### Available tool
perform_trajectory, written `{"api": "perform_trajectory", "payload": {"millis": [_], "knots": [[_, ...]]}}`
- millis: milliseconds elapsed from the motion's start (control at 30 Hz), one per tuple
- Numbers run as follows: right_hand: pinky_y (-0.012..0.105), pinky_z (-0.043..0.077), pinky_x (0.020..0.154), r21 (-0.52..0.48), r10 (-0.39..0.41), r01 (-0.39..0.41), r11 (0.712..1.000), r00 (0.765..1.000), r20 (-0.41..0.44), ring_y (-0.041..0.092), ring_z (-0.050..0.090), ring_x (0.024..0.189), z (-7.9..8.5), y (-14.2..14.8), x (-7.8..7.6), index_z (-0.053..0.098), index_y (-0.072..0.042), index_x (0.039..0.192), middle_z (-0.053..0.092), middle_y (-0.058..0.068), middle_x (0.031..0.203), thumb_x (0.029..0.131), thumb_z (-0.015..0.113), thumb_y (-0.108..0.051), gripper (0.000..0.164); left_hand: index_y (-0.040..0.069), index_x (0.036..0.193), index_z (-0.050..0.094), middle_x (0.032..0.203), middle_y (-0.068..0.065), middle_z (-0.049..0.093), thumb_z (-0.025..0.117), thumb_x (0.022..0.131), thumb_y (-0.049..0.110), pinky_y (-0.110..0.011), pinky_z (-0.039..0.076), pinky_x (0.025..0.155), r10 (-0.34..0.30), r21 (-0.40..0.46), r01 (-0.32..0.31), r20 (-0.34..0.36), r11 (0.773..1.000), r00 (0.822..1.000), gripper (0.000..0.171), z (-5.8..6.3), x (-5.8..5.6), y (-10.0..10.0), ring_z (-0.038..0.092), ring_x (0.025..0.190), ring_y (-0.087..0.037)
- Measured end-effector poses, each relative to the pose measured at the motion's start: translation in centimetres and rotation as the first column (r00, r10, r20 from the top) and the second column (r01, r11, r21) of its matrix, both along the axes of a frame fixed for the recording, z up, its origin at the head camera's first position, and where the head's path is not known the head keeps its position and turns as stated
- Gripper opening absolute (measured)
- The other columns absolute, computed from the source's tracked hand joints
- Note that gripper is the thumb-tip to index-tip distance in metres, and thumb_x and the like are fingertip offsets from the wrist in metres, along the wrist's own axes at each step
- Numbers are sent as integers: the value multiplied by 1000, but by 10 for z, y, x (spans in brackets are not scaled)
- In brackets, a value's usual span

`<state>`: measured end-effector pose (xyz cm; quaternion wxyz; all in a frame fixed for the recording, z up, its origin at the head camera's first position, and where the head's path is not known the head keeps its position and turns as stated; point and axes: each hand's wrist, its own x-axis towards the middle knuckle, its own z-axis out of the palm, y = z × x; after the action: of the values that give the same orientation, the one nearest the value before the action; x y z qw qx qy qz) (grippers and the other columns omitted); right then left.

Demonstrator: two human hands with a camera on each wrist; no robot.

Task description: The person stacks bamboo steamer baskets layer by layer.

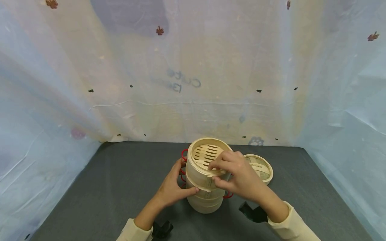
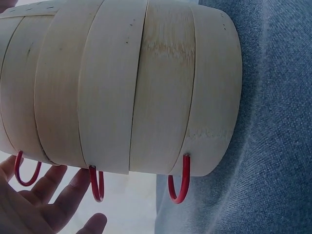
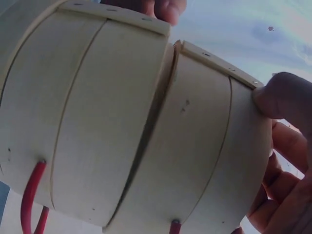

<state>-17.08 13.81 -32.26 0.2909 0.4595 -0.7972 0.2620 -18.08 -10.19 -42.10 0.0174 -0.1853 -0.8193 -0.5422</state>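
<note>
A stack of round bamboo steamer baskets [image 1: 205, 205] with red loop handles [image 2: 184, 180] stands on the dark table. My right hand [image 1: 239, 172] pinches the rim of the top steamer basket [image 1: 193, 172], thumb outside and fingers inside over its slatted floor. In the right wrist view, a narrow wedge-shaped gap [image 3: 141, 141] shows below that basket, which tilts slightly. My left hand [image 1: 173, 190] grips the stack's left side, its thumb across the front near a seam. Its fingers [image 2: 66, 202] lie by the red loops in the left wrist view.
A round bamboo lid [image 1: 265, 164] with a strap handle lies to the right, just behind my right hand. The dark table [image 1: 126, 174] reaches back to a pale plastic sheet [image 1: 211, 113], which also hangs at both sides. A black wrist strap [image 1: 254, 212] circles my right wrist.
</note>
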Motion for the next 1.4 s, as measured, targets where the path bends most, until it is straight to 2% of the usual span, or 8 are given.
{"api": "perform_trajectory", "payload": {"millis": [333,500,700,1400], "knots": [[32,34,76,9,-15,15,1000,999,50,0,47,79,-2,-1,2,71,-22,95,56,-13,85,72,75,-11,25,39,140,35,134,5,46,83,70,36,-45,53,77,-4,16,4,-1,1000,1000,85,1,0,1,53,109,-23],[33,35,76,22,-21,20,1000,999,36,1,47,78,-3,-2,3,72,-22,96,56,-13,85,73,74,-12,25,37,143,34,133,5,47,83,70,35,-43,54,74,-15,25,15,-14,1000,1000,88,2,0,1,54,106,-21],[32,35,76,29,-42,41,999,998,45,1,45,78,-3,-2,5,72,-22,96,55,-13,84,74,73,-14,23,41,143,32,135,6,46,83,71,34,-49,53,77,-33,43,33,4,999,999,88,1,-1,2,54,106,-21],[34,36,77,14,-11,11,1000,999,34,2,47,78,-3,-5,6,72,-23,96,57,-13,85,73,74,-14,25,43,145,28,133,4,46,83,71,35,-49,53,76,-34,47,34,-4,998,999,92,-1,-1,-1,53,105,-21]]}}
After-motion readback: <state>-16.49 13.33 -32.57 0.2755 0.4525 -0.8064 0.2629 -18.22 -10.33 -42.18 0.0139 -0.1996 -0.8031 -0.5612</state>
